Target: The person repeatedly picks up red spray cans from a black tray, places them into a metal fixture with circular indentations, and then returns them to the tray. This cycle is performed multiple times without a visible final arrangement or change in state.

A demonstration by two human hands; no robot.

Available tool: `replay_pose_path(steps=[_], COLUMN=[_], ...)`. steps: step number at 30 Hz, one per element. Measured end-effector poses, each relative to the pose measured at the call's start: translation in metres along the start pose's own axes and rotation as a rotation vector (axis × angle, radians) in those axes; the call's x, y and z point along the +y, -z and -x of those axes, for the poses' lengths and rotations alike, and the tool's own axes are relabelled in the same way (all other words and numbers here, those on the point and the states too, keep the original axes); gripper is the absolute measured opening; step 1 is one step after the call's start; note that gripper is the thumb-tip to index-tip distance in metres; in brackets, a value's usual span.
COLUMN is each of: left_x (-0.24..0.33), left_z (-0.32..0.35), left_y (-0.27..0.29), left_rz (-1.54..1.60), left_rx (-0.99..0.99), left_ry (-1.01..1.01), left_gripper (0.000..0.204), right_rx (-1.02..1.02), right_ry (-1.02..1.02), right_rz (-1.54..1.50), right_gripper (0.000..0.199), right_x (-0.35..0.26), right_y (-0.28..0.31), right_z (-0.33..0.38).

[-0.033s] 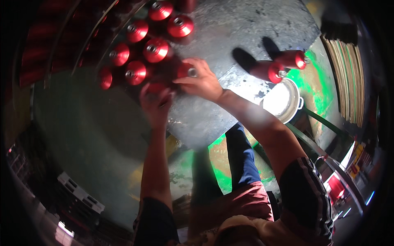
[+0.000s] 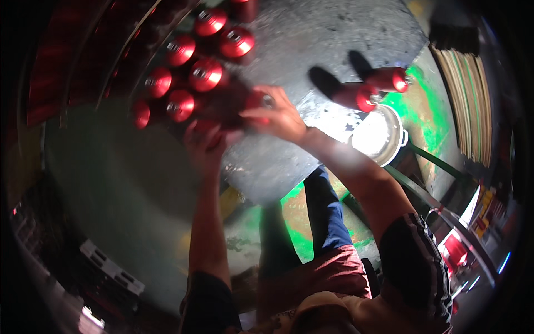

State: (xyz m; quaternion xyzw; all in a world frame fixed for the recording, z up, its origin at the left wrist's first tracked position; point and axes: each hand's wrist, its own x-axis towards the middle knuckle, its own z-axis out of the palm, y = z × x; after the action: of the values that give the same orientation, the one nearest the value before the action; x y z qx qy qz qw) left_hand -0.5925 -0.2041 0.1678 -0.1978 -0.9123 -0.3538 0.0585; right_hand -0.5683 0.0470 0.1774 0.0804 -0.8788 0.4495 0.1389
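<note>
My right hand [image 2: 283, 118] is wrapped round a red metal cylinder [image 2: 257, 100] with a domed shoulder and a bare metal neck. Beside it, my left hand [image 2: 204, 146] is curled about another red cylinder [image 2: 207, 127], dark and smeared by motion, so its neck is hard to make out. Just beyond both hands several like cylinders stand upright in a cluster, the closest being one red cylinder [image 2: 180, 106] and another red cylinder [image 2: 206, 75]. Off to the right, two more red cylinders, a nearer one [image 2: 356, 96] and a farther one [image 2: 391, 79], stand near the table's edge.
The grey, scuffed metal table [image 2: 311, 33] ends at the right and close to my legs. A brightly lit round pot [image 2: 401, 139] with a handle sits by its right edge. A stack of flat sheets [image 2: 464, 103] rises at the far right. Dark red panels [image 2: 67, 67] fill the upper left.
My right hand has shifted slightly right with its cylinder, away from the cluster. My left hand moves a little and looks more blurred. The whole view has moved slightly.
</note>
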Motion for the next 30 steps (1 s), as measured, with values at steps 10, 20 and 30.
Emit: replay_pose_path(steps=[10, 20, 30], left_x=[0.129, 0.268, 0.358], left_z=[0.041, 0.128, 0.127], left_y=[-0.043, -0.338, -0.359], left_rz=[1.105, 1.239, 0.687], left_rx=[-0.977, -1.468, -1.393], left_ry=[0.776, 1.283, 0.021], left_gripper=[0.044, 0.036, 0.014], right_rx=[-0.410, -0.613, -0.590], right_ry=[-1.167, -1.784, -1.776], right_rz=[-1.025, -1.234, -1.156], right_gripper=[0.040, 0.032, 0.026], right_x=[0.021, 0.157, 0.178], right_y=[0.289, 0.350, 0.380], right_z=[0.244, 0.424, 0.436])
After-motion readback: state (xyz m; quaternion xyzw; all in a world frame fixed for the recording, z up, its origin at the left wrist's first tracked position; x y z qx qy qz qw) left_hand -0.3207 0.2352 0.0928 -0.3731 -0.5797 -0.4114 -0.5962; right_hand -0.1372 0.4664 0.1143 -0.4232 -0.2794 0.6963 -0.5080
